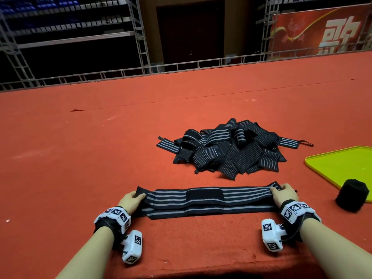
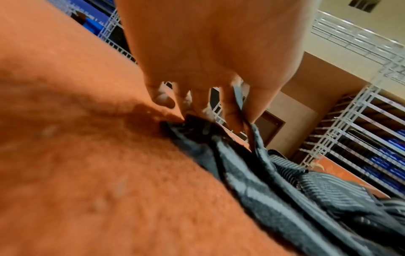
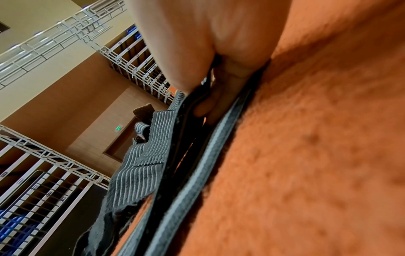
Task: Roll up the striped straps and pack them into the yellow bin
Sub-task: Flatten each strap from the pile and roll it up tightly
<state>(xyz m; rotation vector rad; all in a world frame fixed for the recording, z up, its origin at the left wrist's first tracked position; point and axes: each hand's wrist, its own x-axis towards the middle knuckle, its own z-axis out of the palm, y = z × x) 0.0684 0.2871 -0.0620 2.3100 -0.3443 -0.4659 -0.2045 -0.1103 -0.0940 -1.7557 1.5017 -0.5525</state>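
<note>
Strap (image 1: 209, 200) lies flat across the near part of the red carpet (image 1: 80, 148), stretched left to right between our hands, folded lengthwise with a plain black patch in the middle. Our left hand (image 1: 131, 200) pinches the left end; the left wrist view shows the cloth caught between fingers (image 2: 230, 110) and thumb. Our right hand (image 1: 282, 193) grips the right end, fingers curled round the edge. We judge rolling has not started yet. The pile of loose straps (image 1: 231, 150) sits just beyond, and the yellow bin (image 1: 342, 168) is on the right, with one black roll (image 1: 352, 195) standing at its near edge. Risks from here: the folded layers are not aligned along the near edge, so a roll started now could come out skewed or cone-shaped. The black patch looks like a fastener; it could grab the carpet or the wrong layer. A loose start would let the roll spring open once in the bin.
</note>
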